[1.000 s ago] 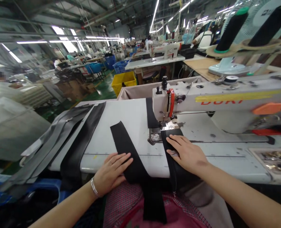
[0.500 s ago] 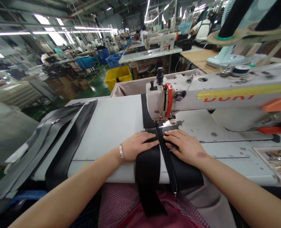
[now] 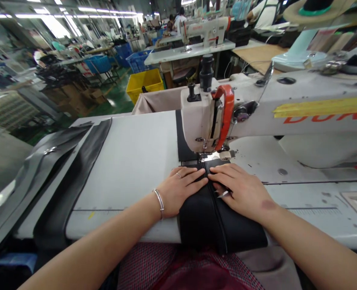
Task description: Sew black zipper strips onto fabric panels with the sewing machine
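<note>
My left hand [image 3: 184, 186] lies flat, fingers stretched, on a black leather-like strip [image 3: 193, 225]. My right hand [image 3: 241, 189] presses on the black panel [image 3: 241, 231] beside it and keeps a small pointed metal tool [image 3: 225, 193] tucked under its fingers; its exact kind is hidden. Between both hands runs a dark zipper-like seam [image 3: 217, 213] towards me, with strip and panel lying against it. The far end of the work sits at the presser foot [image 3: 203, 157] of a white sewing machine [image 3: 196, 121]. My fingertips are just in front of that foot.
Black strips [image 3: 84, 169] drape over the left part of the white table [image 3: 130, 161]. Behind the table stand a fabric-lined bin [image 3: 160, 100] and a yellow crate [image 3: 145, 82]. Another sewing machine [image 3: 207, 30] is farther back. A thread stand [image 3: 302, 48] rises at right.
The left strip has moved in against the zipper-like seam, closing the white gap between them. Its loose hanging end no longer shows. My hands stay near the presser foot; the view has come closer.
</note>
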Action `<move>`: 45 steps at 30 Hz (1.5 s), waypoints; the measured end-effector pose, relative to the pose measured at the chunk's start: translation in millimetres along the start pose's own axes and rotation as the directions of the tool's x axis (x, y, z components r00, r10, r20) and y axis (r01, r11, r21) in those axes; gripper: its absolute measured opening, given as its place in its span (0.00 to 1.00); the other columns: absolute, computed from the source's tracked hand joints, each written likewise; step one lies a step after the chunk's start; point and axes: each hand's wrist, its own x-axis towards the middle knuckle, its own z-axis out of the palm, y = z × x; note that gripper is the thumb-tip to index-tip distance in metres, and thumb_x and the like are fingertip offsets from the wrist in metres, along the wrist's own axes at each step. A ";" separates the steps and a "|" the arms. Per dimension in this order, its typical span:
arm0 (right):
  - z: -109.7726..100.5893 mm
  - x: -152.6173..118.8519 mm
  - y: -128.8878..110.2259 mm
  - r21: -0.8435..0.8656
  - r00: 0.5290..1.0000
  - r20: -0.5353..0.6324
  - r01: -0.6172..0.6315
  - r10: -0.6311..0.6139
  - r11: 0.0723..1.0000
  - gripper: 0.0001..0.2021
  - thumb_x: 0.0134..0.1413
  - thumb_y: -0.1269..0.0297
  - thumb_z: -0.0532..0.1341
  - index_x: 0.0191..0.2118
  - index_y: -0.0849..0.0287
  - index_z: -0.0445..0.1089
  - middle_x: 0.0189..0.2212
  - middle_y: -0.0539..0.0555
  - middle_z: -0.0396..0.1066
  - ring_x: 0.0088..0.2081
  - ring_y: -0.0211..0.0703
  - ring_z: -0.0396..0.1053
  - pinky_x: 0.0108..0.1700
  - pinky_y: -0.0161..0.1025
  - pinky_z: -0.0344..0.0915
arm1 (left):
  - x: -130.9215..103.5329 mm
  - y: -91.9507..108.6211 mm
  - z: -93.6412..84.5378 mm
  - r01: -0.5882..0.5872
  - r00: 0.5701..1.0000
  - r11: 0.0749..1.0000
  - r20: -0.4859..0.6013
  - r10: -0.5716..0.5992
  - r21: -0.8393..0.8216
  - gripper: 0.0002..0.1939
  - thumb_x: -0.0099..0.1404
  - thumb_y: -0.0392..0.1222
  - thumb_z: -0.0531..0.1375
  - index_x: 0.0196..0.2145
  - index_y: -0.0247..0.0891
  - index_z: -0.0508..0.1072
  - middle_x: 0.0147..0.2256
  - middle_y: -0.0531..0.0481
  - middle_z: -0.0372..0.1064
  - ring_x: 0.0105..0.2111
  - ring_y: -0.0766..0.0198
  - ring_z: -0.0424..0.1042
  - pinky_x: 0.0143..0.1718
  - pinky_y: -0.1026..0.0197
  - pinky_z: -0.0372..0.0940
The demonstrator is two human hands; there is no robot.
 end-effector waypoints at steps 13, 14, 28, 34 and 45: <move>-0.8 0.6 -0.9 -0.007 0.999 0.034 -0.014 0.014 1.000 0.15 0.61 0.65 0.53 0.52 0.52 0.69 0.53 0.51 0.67 0.54 0.48 0.61 0.51 0.47 0.66 | 2.9 -4.9 -5.6 0.032 0.999 0.995 -0.026 -0.035 -0.094 0.34 0.61 0.42 0.56 0.64 0.45 0.52 0.64 0.49 0.49 0.59 0.51 0.51 0.62 0.46 0.46; -0.8 0.7 -0.9 -0.008 0.999 0.039 -0.013 0.013 1.000 0.16 0.61 0.65 0.53 0.52 0.52 0.68 0.53 0.51 0.67 0.54 0.48 0.61 0.51 0.48 0.66 | 2.8 -5.7 -5.1 0.033 0.999 0.994 -0.031 -0.036 -0.101 0.33 0.62 0.42 0.56 0.64 0.45 0.52 0.64 0.49 0.49 0.59 0.51 0.51 0.62 0.46 0.46; -2.7 1.3 -3.2 -0.045 0.998 0.062 -0.024 0.027 0.999 0.15 0.62 0.65 0.52 0.52 0.53 0.68 0.54 0.50 0.66 0.55 0.48 0.60 0.51 0.47 0.67 | 3.2 -10.1 -3.7 0.035 0.999 0.995 -0.018 -0.037 -0.098 0.32 0.64 0.45 0.55 0.64 0.47 0.52 0.64 0.51 0.47 0.61 0.53 0.49 0.62 0.46 0.46; -3.6 4.4 -2.9 -0.065 0.996 0.076 -0.032 0.037 0.997 0.16 0.59 0.67 0.54 0.53 0.53 0.67 0.55 0.50 0.65 0.55 0.48 0.59 0.52 0.47 0.66 | 6.7 -12.5 -5.4 0.041 0.999 0.996 -0.007 -0.042 -0.082 0.33 0.63 0.47 0.56 0.64 0.45 0.52 0.64 0.49 0.47 0.61 0.52 0.49 0.62 0.47 0.46; -3.0 7.7 -2.2 -0.092 0.996 0.068 -0.046 0.052 0.995 0.16 0.59 0.67 0.54 0.52 0.52 0.67 0.54 0.50 0.65 0.55 0.48 0.59 0.53 0.48 0.65 | 8.9 -21.2 -2.9 0.009 1.000 0.997 -0.029 -0.011 -0.079 0.32 0.64 0.45 0.55 0.64 0.46 0.52 0.64 0.50 0.47 0.61 0.53 0.49 0.61 0.47 0.47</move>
